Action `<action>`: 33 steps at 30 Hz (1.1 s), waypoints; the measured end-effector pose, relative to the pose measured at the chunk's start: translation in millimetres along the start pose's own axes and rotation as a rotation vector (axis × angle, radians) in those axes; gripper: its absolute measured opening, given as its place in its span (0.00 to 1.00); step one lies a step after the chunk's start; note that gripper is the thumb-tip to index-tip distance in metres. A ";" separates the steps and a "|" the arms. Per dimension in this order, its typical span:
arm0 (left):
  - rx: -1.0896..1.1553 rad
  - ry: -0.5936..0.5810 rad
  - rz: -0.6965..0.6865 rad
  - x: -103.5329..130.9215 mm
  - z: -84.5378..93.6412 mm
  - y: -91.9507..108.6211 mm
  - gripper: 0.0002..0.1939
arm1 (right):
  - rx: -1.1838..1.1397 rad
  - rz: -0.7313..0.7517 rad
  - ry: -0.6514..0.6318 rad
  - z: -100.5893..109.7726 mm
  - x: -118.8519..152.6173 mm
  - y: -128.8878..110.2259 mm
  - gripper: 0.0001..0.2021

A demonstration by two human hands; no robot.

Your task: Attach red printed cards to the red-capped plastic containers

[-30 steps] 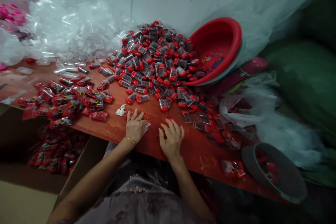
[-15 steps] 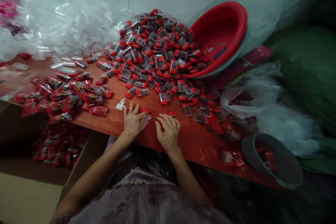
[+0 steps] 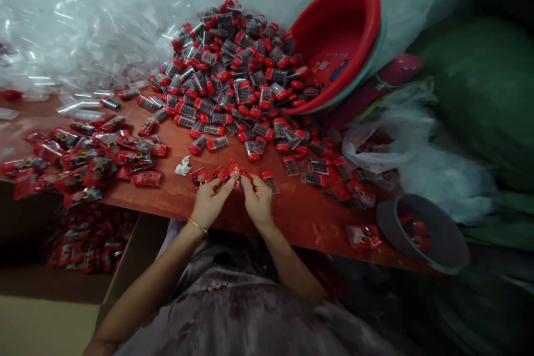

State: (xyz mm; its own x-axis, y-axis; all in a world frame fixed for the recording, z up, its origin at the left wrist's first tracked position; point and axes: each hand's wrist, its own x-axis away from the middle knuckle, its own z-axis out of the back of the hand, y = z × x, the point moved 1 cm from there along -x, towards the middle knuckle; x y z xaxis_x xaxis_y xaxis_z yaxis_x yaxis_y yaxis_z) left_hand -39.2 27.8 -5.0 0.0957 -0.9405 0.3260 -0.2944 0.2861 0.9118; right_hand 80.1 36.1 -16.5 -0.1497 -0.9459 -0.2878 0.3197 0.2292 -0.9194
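My left hand and my right hand meet at the near edge of the red-brown table, both pinching one small red printed packet held just above the surface. A gold bangle circles my left wrist. A small clear box with a red cap lies right beside my right hand. More red packets lie on the table by my left fingers. A little white scrap sits just left of them.
A big heap of red-capped clear boxes spills from a tipped red basin. Filled red packets lie left, above a carton of more packets. Clear plastic bags pile at the back left. A grey bowl sits right.
Both hands were lying flat on the table over the packets; they have now come together and lifted one red packet between their fingertips. The camera view has tilted slightly.
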 end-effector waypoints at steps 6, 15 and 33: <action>0.285 0.053 0.163 6.3 -15.7 -6.5 0.23 | 0.227 0.157 -0.009 -2.7 9.1 3.8 0.18; 0.281 0.092 0.257 -4.3 -3.7 0.8 0.23 | 0.941 0.146 -0.036 64.5 1.9 40.0 0.24; 0.084 -0.058 0.105 12.3 -10.9 2.9 0.22 | 0.003 -0.231 -0.356 72.1 36.4 -13.7 0.08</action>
State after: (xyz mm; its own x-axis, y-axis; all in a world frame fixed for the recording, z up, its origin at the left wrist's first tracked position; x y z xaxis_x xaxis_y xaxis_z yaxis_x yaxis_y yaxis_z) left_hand -28.6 19.0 4.4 0.0057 -0.9159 0.4013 -0.3790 0.3694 0.8485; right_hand 137.7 -18.0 5.0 0.1144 -0.9928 0.0364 0.3181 0.0019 -0.9481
